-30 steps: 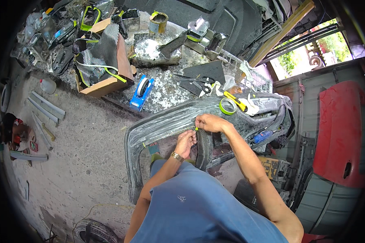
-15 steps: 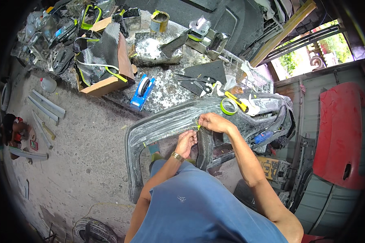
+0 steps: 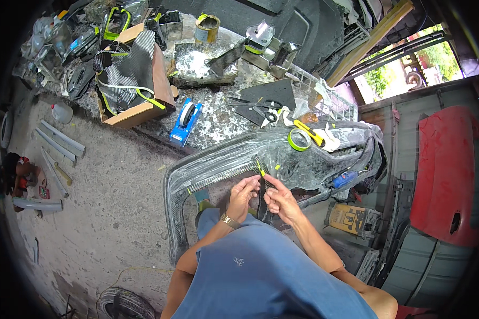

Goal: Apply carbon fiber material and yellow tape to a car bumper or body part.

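Observation:
Strips of black woven carbon-fibre cloth (image 3: 226, 176) run along the inner edge of a large grey, whitish-streaked moulded part (image 3: 197, 166). A piece of yellow-green tape (image 3: 261, 169) sits at the corner where the cloth turns. My right hand (image 3: 283, 203) has its index finger stretched to this tape, the other fingers curled. Beside it, my left hand (image 3: 242, 199) is closed in a pinch just below the cloth edge; anything between its fingertips is too small to make out. A second small tape piece (image 3: 278, 167) sticks to the part, right of the corner.
A yellow-green tape roll (image 3: 299, 139) and a yellow cutter knife (image 3: 308, 133) lie on the part, with a blue-handled tool (image 3: 346, 179) farther right. Behind, a workbench holds scissors (image 3: 258, 106), a blue tape dispenser (image 3: 186, 122) and a cardboard box (image 3: 138, 114). A person (image 3: 22, 175) crouches at far left.
My right hand has come down and nearer to me, from above the tape to just below it, its index finger now extended. My left hand has dropped slightly. The small tape piece now shows.

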The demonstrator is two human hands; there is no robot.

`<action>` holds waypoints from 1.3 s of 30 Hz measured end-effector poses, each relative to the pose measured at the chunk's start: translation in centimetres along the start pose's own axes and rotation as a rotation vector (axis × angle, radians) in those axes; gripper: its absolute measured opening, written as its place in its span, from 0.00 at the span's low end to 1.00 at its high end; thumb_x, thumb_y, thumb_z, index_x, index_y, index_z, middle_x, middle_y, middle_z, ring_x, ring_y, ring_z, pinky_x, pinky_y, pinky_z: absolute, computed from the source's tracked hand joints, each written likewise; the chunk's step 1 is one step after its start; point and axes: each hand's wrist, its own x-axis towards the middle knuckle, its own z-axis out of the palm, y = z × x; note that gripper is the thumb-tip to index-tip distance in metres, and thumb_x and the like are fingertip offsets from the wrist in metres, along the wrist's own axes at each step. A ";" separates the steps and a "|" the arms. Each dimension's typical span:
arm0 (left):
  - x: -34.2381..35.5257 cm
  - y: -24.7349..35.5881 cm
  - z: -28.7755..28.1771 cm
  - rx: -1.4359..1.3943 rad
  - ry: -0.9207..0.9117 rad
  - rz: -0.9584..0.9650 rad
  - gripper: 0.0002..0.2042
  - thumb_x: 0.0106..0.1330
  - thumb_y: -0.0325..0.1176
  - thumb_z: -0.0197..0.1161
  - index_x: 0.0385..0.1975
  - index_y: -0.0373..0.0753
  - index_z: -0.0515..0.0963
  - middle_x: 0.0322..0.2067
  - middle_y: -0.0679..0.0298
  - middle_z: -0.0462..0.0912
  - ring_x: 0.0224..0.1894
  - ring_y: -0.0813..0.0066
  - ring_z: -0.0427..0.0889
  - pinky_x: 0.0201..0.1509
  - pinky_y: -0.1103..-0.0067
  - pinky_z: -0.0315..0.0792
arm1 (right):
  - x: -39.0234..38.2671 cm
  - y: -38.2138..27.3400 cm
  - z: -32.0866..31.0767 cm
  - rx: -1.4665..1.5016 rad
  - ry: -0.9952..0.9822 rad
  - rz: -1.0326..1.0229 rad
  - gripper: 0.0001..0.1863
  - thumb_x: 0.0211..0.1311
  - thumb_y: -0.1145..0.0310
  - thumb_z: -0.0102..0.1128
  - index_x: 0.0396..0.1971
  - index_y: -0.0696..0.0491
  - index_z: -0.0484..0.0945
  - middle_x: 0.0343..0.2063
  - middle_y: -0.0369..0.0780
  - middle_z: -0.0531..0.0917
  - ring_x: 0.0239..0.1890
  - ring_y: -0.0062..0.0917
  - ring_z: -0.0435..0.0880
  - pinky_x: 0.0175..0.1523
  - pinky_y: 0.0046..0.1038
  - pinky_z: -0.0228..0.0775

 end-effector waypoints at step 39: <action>3.6 -0.8 -2.5 -0.136 0.016 -0.230 0.07 0.66 0.31 0.55 0.41 0.38 0.71 0.26 0.67 0.77 0.25 0.80 0.77 0.24 0.85 0.67 | 6.1 -3.3 -3.3 -0.870 0.183 -0.191 0.09 0.62 0.69 0.56 0.31 0.60 0.76 0.17 0.32 0.75 0.20 0.13 0.71 0.27 0.20 0.63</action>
